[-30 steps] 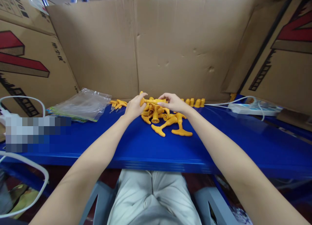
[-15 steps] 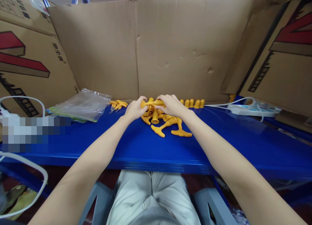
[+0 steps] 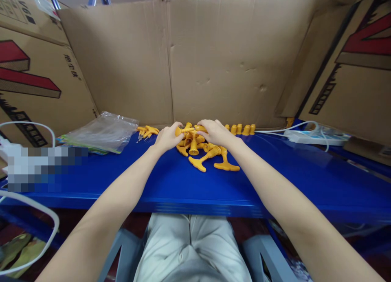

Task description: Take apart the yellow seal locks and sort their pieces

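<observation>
Above a pile of yellow plastic corkscrews, my left hand (image 3: 168, 137) is closed around the T-shaped handle of a corkscrew (image 3: 187, 130), its ribbed shaft pointing right. My right hand (image 3: 216, 132) is closed on a yellow sleeve (image 3: 200, 128) facing that shaft; its fingers partly hide the sleeve. Whether the two parts touch I cannot tell. Below the hands lie several assembled corkscrews, among them one with its bell end (image 3: 193, 150) toward me and one with its T-handle (image 3: 226, 166) near my right forearm.
Yellow handles with metal spirals (image 3: 148, 131) lie left of my hands, beside clear plastic bags (image 3: 102, 131). Yellow bell-shaped sleeves (image 3: 246, 130) stand in a row at right. A white power strip (image 3: 316, 138) lies farther right. Cardboard (image 3: 232, 62) walls the back of the blue table (image 3: 183, 184).
My right hand's sleeve looks slightly apart from the left hand's corkscrew, with more ribbed shaft showing between the hands. The hands have barely shifted; the pile looks the same.
</observation>
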`<action>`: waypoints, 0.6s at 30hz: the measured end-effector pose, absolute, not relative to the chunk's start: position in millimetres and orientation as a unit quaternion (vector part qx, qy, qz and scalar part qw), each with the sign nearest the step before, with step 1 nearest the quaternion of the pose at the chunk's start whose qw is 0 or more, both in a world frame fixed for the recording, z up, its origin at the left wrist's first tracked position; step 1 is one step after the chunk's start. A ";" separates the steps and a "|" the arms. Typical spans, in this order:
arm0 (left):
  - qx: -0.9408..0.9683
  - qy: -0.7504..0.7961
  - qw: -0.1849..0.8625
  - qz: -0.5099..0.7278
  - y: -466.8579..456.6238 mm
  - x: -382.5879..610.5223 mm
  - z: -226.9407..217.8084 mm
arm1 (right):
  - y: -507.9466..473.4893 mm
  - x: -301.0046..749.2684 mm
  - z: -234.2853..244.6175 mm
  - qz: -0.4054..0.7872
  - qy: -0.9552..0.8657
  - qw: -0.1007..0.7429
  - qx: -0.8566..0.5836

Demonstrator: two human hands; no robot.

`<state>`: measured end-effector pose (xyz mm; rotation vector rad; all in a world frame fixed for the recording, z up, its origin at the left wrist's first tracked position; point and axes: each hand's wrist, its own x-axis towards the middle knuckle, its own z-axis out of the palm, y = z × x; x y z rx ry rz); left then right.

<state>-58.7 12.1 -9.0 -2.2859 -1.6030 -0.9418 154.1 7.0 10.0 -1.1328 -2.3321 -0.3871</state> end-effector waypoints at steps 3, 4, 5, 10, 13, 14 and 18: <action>-0.766 -0.549 0.108 -0.317 14.4 -60.0 -10.3 | 9.9 156.5 8.6 -0.146 -0.856 0.247 -0.431; -0.761 -0.552 0.112 -0.320 15.5 -60.5 -10.7 | 10.8 157.7 8.6 -0.150 -0.853 0.248 -0.434; -0.757 -0.555 0.115 -0.325 16.8 -61.2 -11.0 | 11.6 159.1 8.7 -0.154 -0.851 0.251 -0.435; -0.723 -0.579 0.110 -0.361 25.4 -69.0 -10.8 | 14.8 166.3 10.3 -0.189 -0.820 0.309 -0.443; -0.706 -0.581 0.089 -0.396 32.1 -76.3 -10.7 | 16.8 173.8 11.7 -0.213 -0.779 0.373 -0.456; -0.700 -0.578 0.074 -0.413 34.5 -78.5 -11.0 | 17.9 177.8 12.2 -0.218 -0.760 0.394 -0.469; -0.660 -0.560 -0.039 -0.500 42.2 -82.3 -13.6 | 26.6 204.4 10.5 -0.225 -0.660 0.459 -0.551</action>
